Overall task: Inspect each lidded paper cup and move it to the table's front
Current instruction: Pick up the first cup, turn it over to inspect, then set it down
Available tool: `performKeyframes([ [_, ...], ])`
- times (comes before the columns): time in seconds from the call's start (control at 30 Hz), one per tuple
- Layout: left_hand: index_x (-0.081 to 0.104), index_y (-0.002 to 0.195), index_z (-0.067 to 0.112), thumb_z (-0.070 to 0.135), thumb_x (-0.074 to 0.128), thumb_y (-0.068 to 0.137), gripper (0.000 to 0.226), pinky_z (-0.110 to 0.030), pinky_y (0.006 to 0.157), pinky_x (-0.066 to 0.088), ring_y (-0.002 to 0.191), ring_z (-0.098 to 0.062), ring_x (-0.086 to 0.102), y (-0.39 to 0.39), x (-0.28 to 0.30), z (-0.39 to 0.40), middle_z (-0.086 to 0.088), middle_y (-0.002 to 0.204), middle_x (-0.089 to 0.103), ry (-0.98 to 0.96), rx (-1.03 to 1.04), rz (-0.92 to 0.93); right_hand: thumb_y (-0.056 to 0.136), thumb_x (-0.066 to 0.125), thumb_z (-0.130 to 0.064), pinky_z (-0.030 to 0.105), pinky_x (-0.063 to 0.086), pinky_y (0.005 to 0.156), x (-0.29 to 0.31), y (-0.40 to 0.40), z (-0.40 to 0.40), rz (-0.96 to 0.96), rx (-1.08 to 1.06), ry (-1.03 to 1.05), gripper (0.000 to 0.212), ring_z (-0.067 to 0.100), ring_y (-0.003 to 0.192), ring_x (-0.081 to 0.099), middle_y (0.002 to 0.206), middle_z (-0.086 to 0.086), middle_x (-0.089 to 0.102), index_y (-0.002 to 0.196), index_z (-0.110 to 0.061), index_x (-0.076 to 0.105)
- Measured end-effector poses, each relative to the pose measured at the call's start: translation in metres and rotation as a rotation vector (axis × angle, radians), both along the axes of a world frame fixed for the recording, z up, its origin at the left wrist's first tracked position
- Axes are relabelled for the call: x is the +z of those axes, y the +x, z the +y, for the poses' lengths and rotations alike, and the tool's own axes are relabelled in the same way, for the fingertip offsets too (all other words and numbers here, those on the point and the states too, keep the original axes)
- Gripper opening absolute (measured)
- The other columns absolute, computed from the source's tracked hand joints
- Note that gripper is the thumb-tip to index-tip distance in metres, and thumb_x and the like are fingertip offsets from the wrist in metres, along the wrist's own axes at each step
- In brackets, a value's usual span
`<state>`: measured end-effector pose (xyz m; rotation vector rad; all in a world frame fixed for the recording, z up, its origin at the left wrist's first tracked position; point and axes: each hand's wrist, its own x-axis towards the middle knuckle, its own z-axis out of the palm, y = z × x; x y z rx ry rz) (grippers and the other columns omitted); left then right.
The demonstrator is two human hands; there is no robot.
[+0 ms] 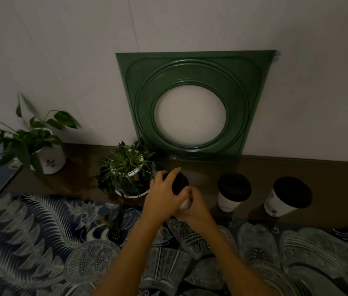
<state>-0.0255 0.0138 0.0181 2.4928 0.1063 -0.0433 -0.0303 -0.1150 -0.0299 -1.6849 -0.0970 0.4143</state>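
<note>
Left hand point(162, 197): fingers wrapped over the black lid point(180, 183) of the held cup point(185, 203), thumb side toward the camera, clasping the top.
Right hand point(196, 207): curled around the white lower body of the same cup, gripping it from the right and below.
Held cup: between both hands, tilted with the lid pointing away and up; only a sliver of white wall shows between the fingers. It sits above the line where the brown table point(328, 178) strip meets the patterned cloth point(40, 231); whether it touches the surface cannot be told.
Middle cup point(231, 192): upright on the brown strip, just right of the hands, black lid on.
Right cup point(287, 197): on the brown strip further right, apart from the middle cup, lidded; it looks leaned to the right in this wide view.
Near plant point(128, 169): white pot, just left of the left hand.
Far plant point(40, 150): white pot, at the left, near the wall.
Green panel point(194, 103): square with a round pale centre, leaning on the wall behind the cups.
Light: dim, fine detail on the cups unreadable.
</note>
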Motion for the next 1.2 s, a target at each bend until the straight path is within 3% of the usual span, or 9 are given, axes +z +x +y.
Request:
performKeyframes([
  [0.1,0.03,0.142,0.055,0.068,0.046,0.08,0.065,-0.05,0.097,0.05,0.121,-0.031,0.051,-0.017,0.02,0.008,-0.007,0.135,0.043,-0.146,0.012,0.007,0.079,0.082,-0.01,0.008,0.049,0.079,0.02,-0.018,-0.008,-0.089,0.025,-0.085,0.069,-0.002,0.117,0.055,0.125,-0.008,0.045,0.13,-0.028,0.038],
  [0.17,0.028,0.142,0.06,0.067,0.045,0.085,0.059,-0.047,0.095,0.051,0.114,-0.026,0.055,-0.032,0.039,0.013,-0.004,0.129,0.045,-0.207,-0.02,0.014,0.076,0.084,-0.027,0.022,0.05,0.093,0.035,-0.033,-0.014,-0.153,0.017,-0.151,0.075,0.011,0.123,0.05,0.128,-0.009,0.04,0.134,-0.035,0.038],
  [0.27,0.032,0.139,0.063,0.073,0.037,0.085,0.056,-0.041,0.092,0.05,0.104,-0.019,0.057,-0.061,0.072,0.016,0.001,0.118,0.047,-0.226,-0.09,0.013,0.071,0.078,-0.047,0.037,0.05,0.099,0.064,-0.062,-0.025,-0.255,0.025,-0.216,0.078,0.008,0.119,0.05,0.127,-0.011,0.044,0.138,-0.044,0.039],
  [0.33,0.037,0.134,0.062,0.075,0.032,0.082,0.054,-0.036,0.094,0.049,0.104,-0.01,0.056,-0.082,0.091,0.016,0.006,0.116,0.05,-0.265,-0.13,-0.003,0.069,0.075,-0.053,0.034,0.05,0.098,0.086,-0.086,-0.031,-0.304,0.025,-0.237,0.077,0.006,0.118,0.053,0.128,-0.012,0.048,0.135,-0.054,0.036],
  [0.47,0.056,0.123,0.042,0.055,0.037,0.094,0.037,-0.026,0.105,0.042,0.116,0.008,0.053,-0.128,0.122,0.012,0.021,0.123,0.059,-0.471,-0.157,-0.058,0.07,0.07,-0.062,0.024,0.05,0.097,0.129,-0.137,-0.04,-0.328,0.078,-0.269,0.087,-0.003,0.12,0.054,0.139,-0.017,0.052,0.147,-0.044,0.031],
  [0.57,0.063,0.117,0.034,0.042,0.037,0.097,0.034,-0.019,0.097,0.044,0.111,0.002,0.059,-0.161,0.148,0.004,0.025,0.113,0.065,-0.544,-0.187,-0.083,0.069,0.069,-0.066,0.03,0.05,0.097,0.155,-0.177,-0.049,-0.38,0.057,-0.306,0.088,-0.002,0.121,0.052,0.139,-0.02,0.049,0.145,-0.053,0.026],
  [0.7,0.068,0.113,0.034,0.033,0.038,0.098,0.034,-0.006,0.091,0.039,0.112,0.004,0.059,-0.203,0.179,-0.012,0.026,0.117,0.066,-0.576,-0.213,-0.215,0.067,0.07,-0.068,0.035,0.051,0.099,0.19,-0.223,-0.062,-0.421,0.019,-0.329,0.094,0.0,0.122,0.052,0.139,-0.023,0.049,0.147,-0.051,0.024],
  [0.93,0.071,0.106,0.03,0.035,0.04,0.095,0.033,-0.008,0.089,0.042,0.107,0.001,0.063,-0.256,0.21,-0.035,0.022,0.111,0.07,-0.684,-0.212,-0.299,0.068,0.071,-0.066,0.022,0.051,0.092,0.237,-0.281,-0.079,-0.503,-0.022,-0.362,0.092,-0.004,0.112,0.055,0.131,-0.022,0.055,0.148,-0.043,0.031],
  [1.2,0.068,0.109,0.033,0.045,0.037,0.092,0.038,-0.007,0.087,0.042,0.108,0.002,0.062,-0.288,0.232,-0.044,0.025,0.113,0.068,-0.63,-0.284,-0.382,0.069,0.073,-0.061,0.018,0.053,0.083,0.255,-0.313,-0.089,-0.544,-0.026,-0.309,0.087,-0.005,0.103,0.059,0.12,-0.025,0.059,0.146,-0.044,0.036],
])
